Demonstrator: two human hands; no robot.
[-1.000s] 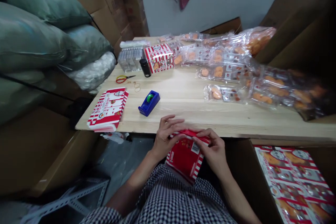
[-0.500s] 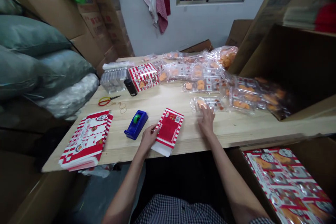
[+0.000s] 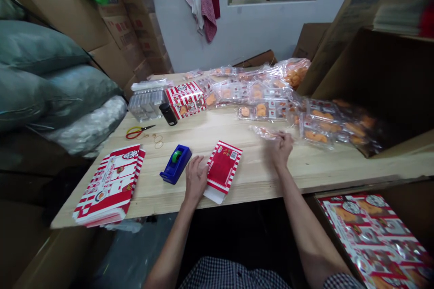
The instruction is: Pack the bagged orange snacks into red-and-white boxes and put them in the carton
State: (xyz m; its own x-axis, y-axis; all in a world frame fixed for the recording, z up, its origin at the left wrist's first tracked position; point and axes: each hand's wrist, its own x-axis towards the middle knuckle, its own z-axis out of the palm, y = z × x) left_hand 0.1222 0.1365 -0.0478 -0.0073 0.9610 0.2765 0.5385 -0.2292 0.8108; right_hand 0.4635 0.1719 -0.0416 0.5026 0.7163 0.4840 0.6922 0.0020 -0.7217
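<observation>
Packet (image 3: 265,133) is pinched in my right hand (image 3: 280,148), closed on its edge over table (image 3: 251,176); my left hand (image 3: 195,178) lies open and flat, just beside red carton (image 3: 224,169) and tape dispenser (image 3: 175,163).

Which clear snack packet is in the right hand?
The front-most clear packet, pinched at one end by the right hand. The other packets lie in a heap behind it on the wooden table, with no hand on them.
</observation>
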